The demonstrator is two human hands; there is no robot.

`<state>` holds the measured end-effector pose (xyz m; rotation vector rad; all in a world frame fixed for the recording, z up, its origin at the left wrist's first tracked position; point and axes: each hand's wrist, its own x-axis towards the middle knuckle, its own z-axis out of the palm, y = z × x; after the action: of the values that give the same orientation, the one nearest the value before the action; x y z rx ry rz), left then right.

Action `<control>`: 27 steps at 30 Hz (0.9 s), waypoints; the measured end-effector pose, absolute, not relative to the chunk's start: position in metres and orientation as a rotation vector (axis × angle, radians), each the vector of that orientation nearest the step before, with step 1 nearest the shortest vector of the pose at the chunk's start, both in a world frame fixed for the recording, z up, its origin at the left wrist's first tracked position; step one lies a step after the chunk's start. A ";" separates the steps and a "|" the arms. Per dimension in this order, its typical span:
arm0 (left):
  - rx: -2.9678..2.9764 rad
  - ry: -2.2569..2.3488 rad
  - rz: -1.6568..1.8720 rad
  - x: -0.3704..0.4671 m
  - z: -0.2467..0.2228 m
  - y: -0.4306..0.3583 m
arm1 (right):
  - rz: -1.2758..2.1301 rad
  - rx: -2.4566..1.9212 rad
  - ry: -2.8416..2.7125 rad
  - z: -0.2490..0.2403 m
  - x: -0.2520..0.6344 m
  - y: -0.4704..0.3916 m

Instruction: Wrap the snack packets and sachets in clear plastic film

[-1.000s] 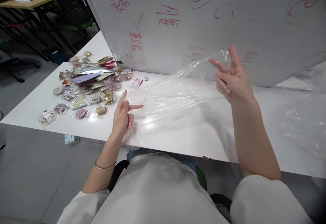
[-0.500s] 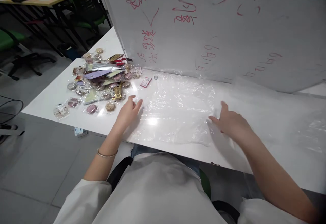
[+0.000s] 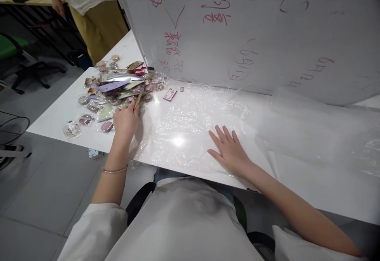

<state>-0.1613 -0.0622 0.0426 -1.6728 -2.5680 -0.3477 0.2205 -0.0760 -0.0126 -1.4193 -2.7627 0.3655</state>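
My left hand (image 3: 126, 121) is at the front right of a heap of small wrapped packets (image 3: 118, 85). Its thumb and fingers pinch a flat gold packet (image 3: 138, 99), which is tilted up on edge. My right hand (image 3: 230, 148) lies flat with fingers spread on a crinkled clear plastic sheet (image 3: 192, 122). That sheet covers the middle of the white table (image 3: 56, 112). A small red-and-white box (image 3: 170, 94) rests near the sheet's back left, beside a tiny square item (image 3: 181, 89).
A whiteboard (image 3: 190, 35) with red writing stands along the table's back. More clear plastic (image 3: 311, 134) stretches out to the right. Loose round wrapped pieces (image 3: 107, 126) lie near the front left edge. A person (image 3: 92, 19) stands behind the table's far left.
My left hand has moved left to the heap and gripped the gold packet. My right hand has shifted left and flattened onto the plastic. A person has appeared at the back left.
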 end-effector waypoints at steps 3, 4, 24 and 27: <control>-1.660 -2.466 -0.565 -0.142 0.061 -0.088 | 0.368 -1.384 -2.756 -0.005 0.221 -0.074; -1.744 -2.402 -0.672 -0.133 0.066 -0.097 | 0.341 -1.349 -2.732 -0.001 0.219 -0.073; -1.746 -2.346 -0.325 -0.224 0.046 -0.007 | 0.249 -1.050 -2.844 -0.007 0.210 -0.073; -1.861 -2.304 -0.285 -0.228 0.046 -0.002 | 0.283 -1.060 -2.846 -0.005 0.211 -0.074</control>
<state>-0.2280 -0.0022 0.0463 -1.8610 -2.3044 -0.2854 0.2105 -0.0739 -0.0051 -1.0603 -2.8457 0.2827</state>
